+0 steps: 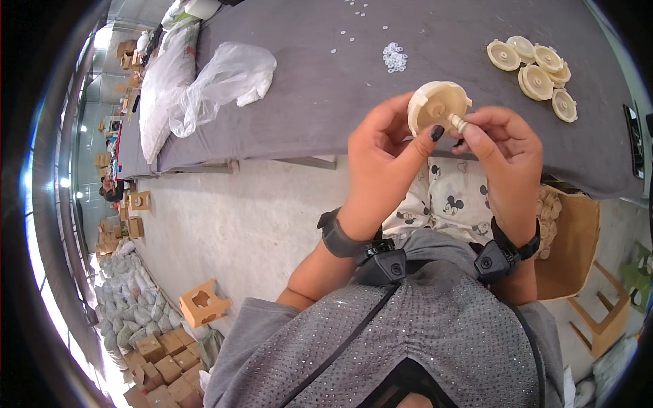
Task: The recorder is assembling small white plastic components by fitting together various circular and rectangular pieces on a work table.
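Note:
My left hand (381, 149) grips a round cream plastic cap (441, 94) by its rim, tilted so that its hollow inside faces up and toward my right. Thumb and fingers of my right hand (509, 144) pinch a small ribbed cream plastic stem (457, 122) at the cap's middle. Whether the stem is joined to the cap, I cannot tell. Both hands are raised over the near edge of the grey-covered table (306, 102). Several similar cream caps (536, 83) lie in a cluster at the far right. A small heap of white rings (394, 58) sits beyond my hands.
A clear plastic bag (231, 71) and a full white sack (162, 102) lie on the table's left. Beside my right arm stands an open cardboard box (578, 238) of round tan pieces, with a wooden stool (609, 316) near it. Loose rings dot the far tabletop.

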### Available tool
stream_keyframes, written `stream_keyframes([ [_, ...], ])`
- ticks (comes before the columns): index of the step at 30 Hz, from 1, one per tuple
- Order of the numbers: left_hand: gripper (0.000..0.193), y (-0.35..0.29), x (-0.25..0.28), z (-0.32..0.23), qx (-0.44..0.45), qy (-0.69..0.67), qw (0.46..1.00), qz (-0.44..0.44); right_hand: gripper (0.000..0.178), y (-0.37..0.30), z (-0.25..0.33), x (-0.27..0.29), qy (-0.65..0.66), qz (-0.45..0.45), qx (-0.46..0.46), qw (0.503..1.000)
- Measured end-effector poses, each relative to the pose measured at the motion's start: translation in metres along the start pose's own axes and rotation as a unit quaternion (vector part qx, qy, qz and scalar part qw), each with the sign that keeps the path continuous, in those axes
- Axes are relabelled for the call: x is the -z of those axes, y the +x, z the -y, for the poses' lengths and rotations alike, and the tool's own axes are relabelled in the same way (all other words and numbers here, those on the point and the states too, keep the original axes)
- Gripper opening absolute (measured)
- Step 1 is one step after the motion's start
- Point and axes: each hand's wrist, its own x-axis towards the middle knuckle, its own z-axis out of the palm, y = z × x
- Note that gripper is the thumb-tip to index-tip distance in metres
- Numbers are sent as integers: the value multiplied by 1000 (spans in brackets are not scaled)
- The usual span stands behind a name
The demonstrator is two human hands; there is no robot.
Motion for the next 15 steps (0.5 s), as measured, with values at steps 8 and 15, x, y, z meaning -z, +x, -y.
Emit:
stream_keyframes([
  [8, 34, -2, 0, -3, 33, -25, 999, -4, 11, -9, 10, -8, -110, -13, 58, 992],
  [15, 34, -3, 1, -6, 12, -4, 1000, 1, 12, -6, 5, -6, -160, -2, 106, 981],
])
